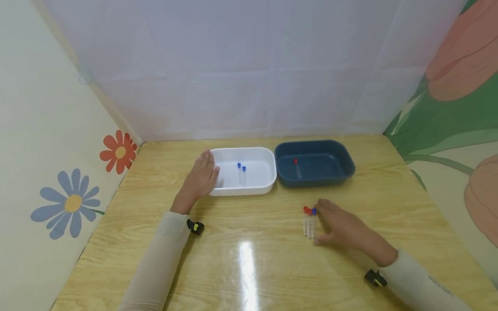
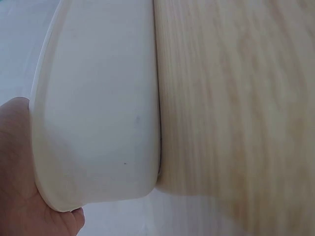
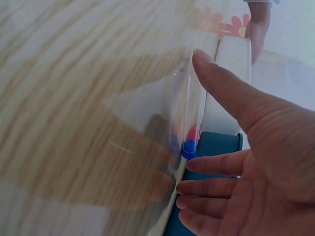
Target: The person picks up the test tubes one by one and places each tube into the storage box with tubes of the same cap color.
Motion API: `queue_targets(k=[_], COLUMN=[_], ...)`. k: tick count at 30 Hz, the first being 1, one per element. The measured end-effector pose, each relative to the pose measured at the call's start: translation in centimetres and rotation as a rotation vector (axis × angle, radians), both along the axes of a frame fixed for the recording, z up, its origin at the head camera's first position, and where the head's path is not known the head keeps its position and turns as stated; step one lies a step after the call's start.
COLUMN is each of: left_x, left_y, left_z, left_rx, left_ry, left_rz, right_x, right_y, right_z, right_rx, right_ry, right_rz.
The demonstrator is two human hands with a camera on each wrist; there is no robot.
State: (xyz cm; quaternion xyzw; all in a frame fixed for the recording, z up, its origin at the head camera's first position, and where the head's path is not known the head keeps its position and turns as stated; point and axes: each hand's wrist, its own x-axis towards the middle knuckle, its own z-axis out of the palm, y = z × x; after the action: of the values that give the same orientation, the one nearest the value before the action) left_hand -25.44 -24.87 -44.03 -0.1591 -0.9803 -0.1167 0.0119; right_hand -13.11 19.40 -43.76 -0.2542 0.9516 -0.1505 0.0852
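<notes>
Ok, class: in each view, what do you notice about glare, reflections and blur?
Head view: a white glare streak on the wood-grain tabletop, the right hand slightly soft; left wrist view: tabletop grain blurred, the near wall of the white tray showing little detail; right wrist view: fingers and a blue-capped tube mirrored in the glossy tabletop, the red flower washed out.

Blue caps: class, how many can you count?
3. The white tray holds two, the left cap and the right cap; the third cap is beside the right hand.
</notes>
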Motion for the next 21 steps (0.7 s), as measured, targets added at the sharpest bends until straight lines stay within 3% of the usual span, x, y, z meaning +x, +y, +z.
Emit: queue_targets(k=[21], left_x=[0.1], left_y=[-0.07], left_z=[-0.03], left_rx=[-0.004], left_ry=[0.002], left_rz=[0.004], right_x=[-0.08], right_y=[-0.39], right_z=[-0.29], right_rx=[0.02], right_ry=[0.022], right_rz=[-0.006])
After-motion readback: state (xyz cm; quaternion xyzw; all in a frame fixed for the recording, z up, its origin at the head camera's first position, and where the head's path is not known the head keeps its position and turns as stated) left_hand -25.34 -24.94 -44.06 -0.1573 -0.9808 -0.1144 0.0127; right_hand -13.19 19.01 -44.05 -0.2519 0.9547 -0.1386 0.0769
